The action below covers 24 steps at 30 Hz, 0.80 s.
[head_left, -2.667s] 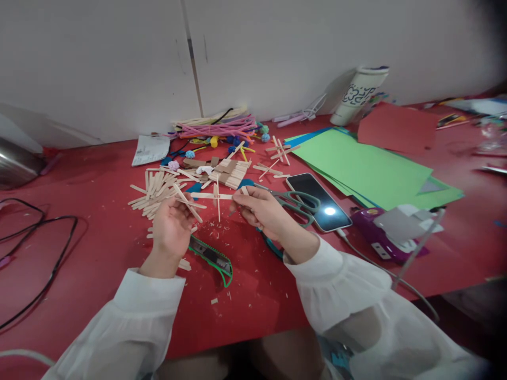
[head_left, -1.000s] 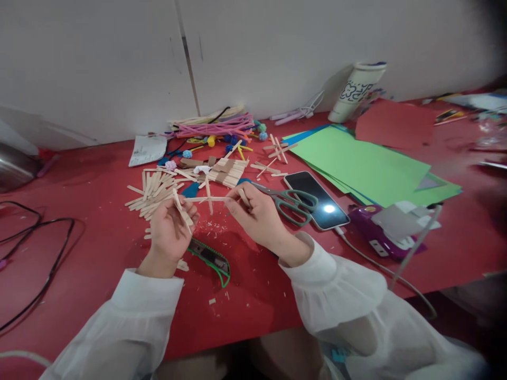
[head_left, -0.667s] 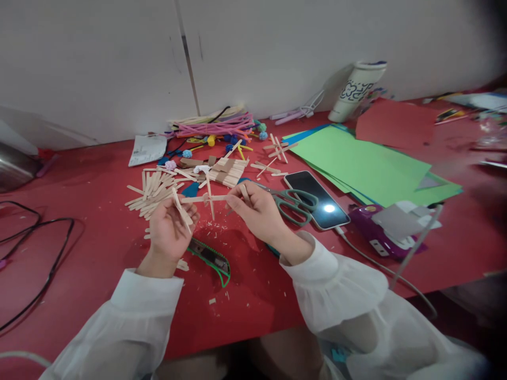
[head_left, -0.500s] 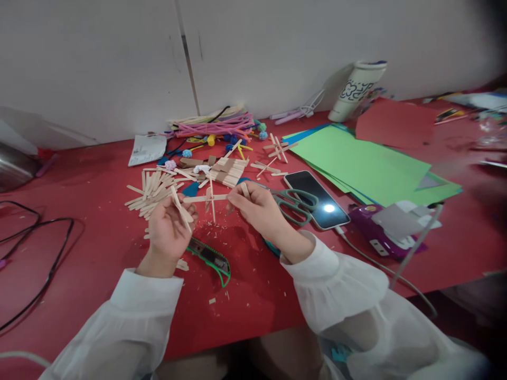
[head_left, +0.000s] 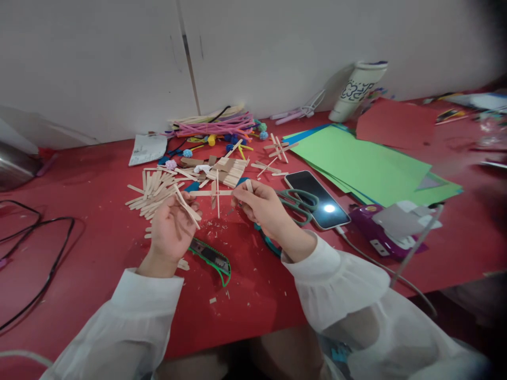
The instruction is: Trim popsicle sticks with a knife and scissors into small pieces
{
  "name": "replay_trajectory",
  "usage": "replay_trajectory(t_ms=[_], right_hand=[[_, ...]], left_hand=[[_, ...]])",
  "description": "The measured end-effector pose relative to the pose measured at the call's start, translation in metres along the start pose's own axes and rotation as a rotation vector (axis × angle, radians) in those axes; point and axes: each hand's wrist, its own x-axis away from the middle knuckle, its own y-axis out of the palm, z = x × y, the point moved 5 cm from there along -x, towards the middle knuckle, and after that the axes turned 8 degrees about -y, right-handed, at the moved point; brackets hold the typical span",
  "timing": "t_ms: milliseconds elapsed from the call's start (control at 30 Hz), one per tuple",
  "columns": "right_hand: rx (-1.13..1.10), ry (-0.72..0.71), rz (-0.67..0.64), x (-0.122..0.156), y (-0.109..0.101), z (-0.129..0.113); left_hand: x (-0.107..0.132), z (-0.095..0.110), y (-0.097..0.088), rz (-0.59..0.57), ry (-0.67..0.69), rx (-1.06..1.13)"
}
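Note:
My right hand (head_left: 261, 207) pinches the right end of a cross of thin wooden craft sticks (head_left: 212, 193), held just above the red table (head_left: 91, 227). My left hand (head_left: 171, 228) is closed around a separate loose craft stick (head_left: 187, 206) that slants up between its fingers, next to the cross's left end. A green utility knife (head_left: 209, 257) lies on the table just below my left hand. Wood shavings are scattered under both hands.
A heap of craft sticks (head_left: 152, 189) and glued stick panels (head_left: 228, 171) lies behind the hands, with pipe cleaners (head_left: 216, 126) and pom-poms further back. Grey scissors (head_left: 295, 200), a phone (head_left: 317, 199), green paper (head_left: 362, 163), a purple glue gun (head_left: 380, 232) and a cup (head_left: 356, 91) lie right. Black cables (head_left: 35, 248) run left.
The stick cross has turned in my right hand: its short crosspiece went from tilted to nearly upright and moved slightly right. My left hand kept its loose stick, now slanted flatter.

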Motion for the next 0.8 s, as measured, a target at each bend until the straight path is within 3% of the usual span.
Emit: replay_trajectory(t_ms=[200, 467, 633, 800], right_hand=[[0.030, 0.060, 0.023, -0.002, -0.002, 0.003], [0.021, 0.071, 0.028, -0.003, -0.002, 0.005], [0.076, -0.090, -0.024, 0.001, 0.000, -0.003], [0.177, -0.231, -0.141, 0.009, 0.010, -0.016]], left_hand=[[-0.001, -0.001, -0.001, 0.025, 0.060, -0.063], [0.000, -0.005, 0.003, -0.038, 0.080, -0.136], [0.000, -0.002, 0.003, -0.015, 0.068, -0.096], [-0.001, -0.004, 0.001, 0.019, -0.075, 0.025]])
